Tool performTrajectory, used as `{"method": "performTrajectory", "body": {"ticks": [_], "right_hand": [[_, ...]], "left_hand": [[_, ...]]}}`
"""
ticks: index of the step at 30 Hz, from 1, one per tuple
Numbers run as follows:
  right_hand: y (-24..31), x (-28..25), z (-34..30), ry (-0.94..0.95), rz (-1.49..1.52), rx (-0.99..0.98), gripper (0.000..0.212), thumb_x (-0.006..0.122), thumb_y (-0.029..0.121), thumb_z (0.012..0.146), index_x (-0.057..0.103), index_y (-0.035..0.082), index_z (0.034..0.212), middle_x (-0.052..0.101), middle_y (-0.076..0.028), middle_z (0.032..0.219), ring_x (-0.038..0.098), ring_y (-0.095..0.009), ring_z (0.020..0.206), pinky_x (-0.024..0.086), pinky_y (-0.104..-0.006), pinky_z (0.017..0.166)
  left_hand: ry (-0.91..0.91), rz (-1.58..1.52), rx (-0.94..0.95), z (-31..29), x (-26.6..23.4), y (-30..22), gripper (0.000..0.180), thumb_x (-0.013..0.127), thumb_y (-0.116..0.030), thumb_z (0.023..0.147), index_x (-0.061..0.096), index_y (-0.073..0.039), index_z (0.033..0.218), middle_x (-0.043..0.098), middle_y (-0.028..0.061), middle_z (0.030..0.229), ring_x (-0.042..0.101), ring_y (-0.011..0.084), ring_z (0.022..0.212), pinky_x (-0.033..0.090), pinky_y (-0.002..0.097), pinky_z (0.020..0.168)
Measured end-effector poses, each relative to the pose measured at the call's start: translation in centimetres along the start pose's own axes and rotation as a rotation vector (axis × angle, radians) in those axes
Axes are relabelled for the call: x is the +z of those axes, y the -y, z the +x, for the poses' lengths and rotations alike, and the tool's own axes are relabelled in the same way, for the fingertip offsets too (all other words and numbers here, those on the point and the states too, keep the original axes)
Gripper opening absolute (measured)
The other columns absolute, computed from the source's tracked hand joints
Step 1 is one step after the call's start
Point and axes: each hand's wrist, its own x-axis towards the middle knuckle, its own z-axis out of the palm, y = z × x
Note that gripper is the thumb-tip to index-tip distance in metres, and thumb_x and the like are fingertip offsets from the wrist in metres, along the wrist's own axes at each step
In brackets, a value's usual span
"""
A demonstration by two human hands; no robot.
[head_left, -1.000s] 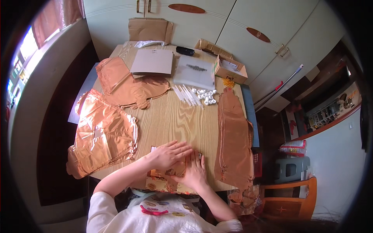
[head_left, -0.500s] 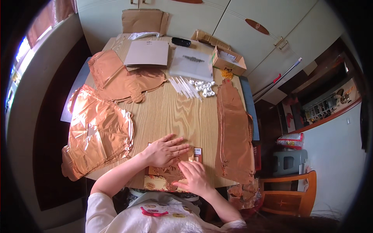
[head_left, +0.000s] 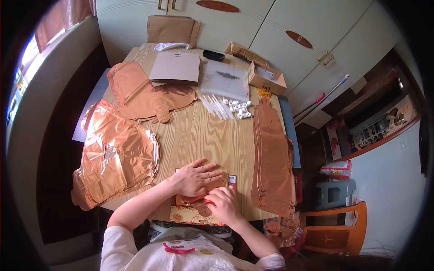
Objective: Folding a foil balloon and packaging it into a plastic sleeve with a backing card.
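Observation:
At the table's near edge, a flat copper-coloured foil balloon, partly folded, lies on a printed cardboard sheet with an orange and cream pattern. My left hand rests flat across the upper part of the foil, fingers stretched out to the right. Just below and to the right, my right hand has its fingers curled in on the foil's edge, close to the left palm. Both hands cover much of the foil, so its folds are partly hidden.
Copper foil balloons lie left, far left and right. Farther back are white straws, small white plastic pieces, clear bags, a grey-white board and an open carton. A wooden chair stands at right.
My right hand's fingers have curled in, and the foil's lower end has been folded up toward my left hand. My left hand stays flat. The whole view has shifted slightly.

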Motion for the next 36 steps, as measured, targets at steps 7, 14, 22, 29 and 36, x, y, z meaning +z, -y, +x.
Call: {"method": "performTrajectory", "body": {"ticks": [7, 14, 22, 29, 36], "right_hand": [[0.0, -1.0, 1.8, -0.206, -0.219, -0.299, 0.012, 0.068, 0.016, 0.079, 0.061, 0.011, 0.087, 0.060, 0.002, 0.091, 0.059, -0.017, 0.085, 0.043, -0.0360, 0.082], [0.3, -0.9, 2.5, -0.144, -0.283, -0.336, 0.010, 0.064, 0.018, 0.082, 0.059, 0.012, 0.088, 0.058, 0.001, 0.087, 0.057, -0.015, 0.081, 0.041, -0.0354, 0.077], [0.6, -0.5, 2.6, -0.211, -0.487, -0.460, 0.010, 0.061, 0.021, 0.083, 0.053, 0.015, 0.083, 0.047, 0.001, 0.078, 0.052, -0.014, 0.076, 0.039, -0.0347, 0.076], [0.8, 0.3, 1.1, -0.101, -0.404, -0.385, 0.011, 0.063, 0.023, 0.084, 0.055, 0.016, 0.085, 0.046, 0.002, 0.076, 0.052, -0.012, 0.075, 0.040, -0.0350, 0.077], [1.1, 0.7, 1.0, -0.186, -0.359, -0.325, 0.014, 0.066, 0.023, 0.084, 0.062, 0.015, 0.094, 0.052, 0.004, 0.081, 0.053, -0.012, 0.076, 0.040, -0.0349, 0.077]], "left_hand": [[0.002, -0.009, 0.015, -0.1, 0.4, 0.4, 0.058, 0.035, -0.040, 0.098, 0.034, -0.017, 0.151, 0.029, 0.0005, 0.159, 0.023, 0.0233, 0.148, 0.012, 0.0495, 0.121], [0.006, -0.079, 0.014, 0.0, 0.7, 0.8, 0.056, 0.032, -0.039, 0.099, 0.036, -0.017, 0.151, 0.030, -0.0002, 0.159, 0.022, 0.0234, 0.148, 0.011, 0.0502, 0.121], [0.022, -0.093, 0.007, 0.1, 0.7, 0.9, 0.054, 0.030, -0.036, 0.100, 0.037, -0.017, 0.150, 0.030, -0.0003, 0.159, 0.021, 0.0226, 0.148, 0.010, 0.0505, 0.121], [0.013, -0.120, 0.002, 0.1, 0.5, 0.7, 0.055, 0.032, -0.038, 0.099, 0.037, -0.017, 0.150, 0.030, -0.0001, 0.159, 0.021, 0.0221, 0.149, 0.010, 0.0505, 0.121], [0.010, -0.101, 0.001, 0.1, 0.4, 0.6, 0.056, 0.032, -0.039, 0.100, 0.037, -0.016, 0.150, 0.030, 0.0001, 0.159, 0.022, 0.0222, 0.148, 0.010, 0.0504, 0.120]]}}
